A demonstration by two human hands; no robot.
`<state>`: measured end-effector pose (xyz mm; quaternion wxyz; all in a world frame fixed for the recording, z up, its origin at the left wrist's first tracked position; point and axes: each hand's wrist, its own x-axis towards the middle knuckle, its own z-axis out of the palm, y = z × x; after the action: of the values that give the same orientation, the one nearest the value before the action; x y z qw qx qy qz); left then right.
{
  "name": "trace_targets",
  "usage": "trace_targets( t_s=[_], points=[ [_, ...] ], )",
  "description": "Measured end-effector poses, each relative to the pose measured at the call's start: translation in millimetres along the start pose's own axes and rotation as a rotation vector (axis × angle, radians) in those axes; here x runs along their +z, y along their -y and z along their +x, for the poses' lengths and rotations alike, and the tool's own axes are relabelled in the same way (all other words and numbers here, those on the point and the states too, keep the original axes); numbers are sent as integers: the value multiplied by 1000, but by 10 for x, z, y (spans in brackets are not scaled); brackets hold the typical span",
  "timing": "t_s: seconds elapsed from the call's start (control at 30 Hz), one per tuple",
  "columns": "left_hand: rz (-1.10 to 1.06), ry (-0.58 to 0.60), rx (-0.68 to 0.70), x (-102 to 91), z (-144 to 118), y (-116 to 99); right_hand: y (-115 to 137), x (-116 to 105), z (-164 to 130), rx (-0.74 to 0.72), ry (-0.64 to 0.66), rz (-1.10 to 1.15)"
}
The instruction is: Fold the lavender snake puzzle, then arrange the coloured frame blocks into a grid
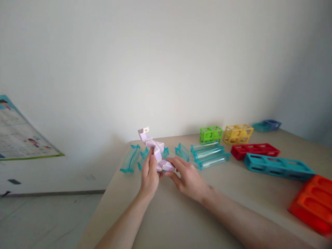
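No brand or lettering could be read anywhere; the poster (20, 133) low on the left wall carried a grid and small cartoon figures, its print too blurred to make out.

Both hands worked one thing over the desk (181, 214): a pale pink-and-white twist puzzle (155, 148), a chain of glossy wedge-shaped plastic segments bent in a zigzag. Its top end stood up free; its lower end lay between the hands. The left hand (149, 174) was closed loosely on the middle of the chain, fingers upright along it. The right hand (188, 180) pinched the lower end, thumb and fingertips curled onto it.

Just behind the hands stood curved track pieces (129, 159) of clear teal plastic. To the right lay straight clear tubes (211, 155) with teal ends, side by side. Beyond them were a green cage block (211, 134) and a yellow one (238, 134), both open-framed. Further right lay a red slotted bar (255, 150), a longer teal slotted bar (278, 166) and an orange slotted block (313, 202) at the frame's edge. The desk top was matt, light wood-coloured.
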<state>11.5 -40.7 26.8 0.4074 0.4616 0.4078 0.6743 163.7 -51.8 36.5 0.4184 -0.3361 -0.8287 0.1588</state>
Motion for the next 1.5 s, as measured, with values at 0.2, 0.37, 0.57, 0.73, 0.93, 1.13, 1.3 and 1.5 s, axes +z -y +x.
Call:
trace_targets(
  t_s=[0.2, 0.37, 0.57, 0.73, 0.93, 1.13, 1.3, 1.5],
  points=[
    [-122, 106, 26, -22, 32, -35, -157, 118, -13, 185, -220, 200],
    [-182, -118, 0, -120, 205, -40, -310, 182, 38, 320, -305, 783],
    [-279, -26, -69, -149, 262, -109, -349, 156, 52, 303, -175, 918],
    [-307, 127, -106, -135, 175, -93, -352, 146, 57, 324, -309, 910],
    [-303, 290, -140, -186, 135, -18, -364, 146, 70, 367, -432, 812],
    [-289, 359, -168, -185, 97, -60, -233, -92, -27, 135, -497, 206],
    [-276, 503, -247, -74, -85, 28, -111, -336, -282, 60, -373, -48],
    [-68, 1105, -584, -138, -71, 17, -221, -595, -794, 357, -225, -85]
  ],
)
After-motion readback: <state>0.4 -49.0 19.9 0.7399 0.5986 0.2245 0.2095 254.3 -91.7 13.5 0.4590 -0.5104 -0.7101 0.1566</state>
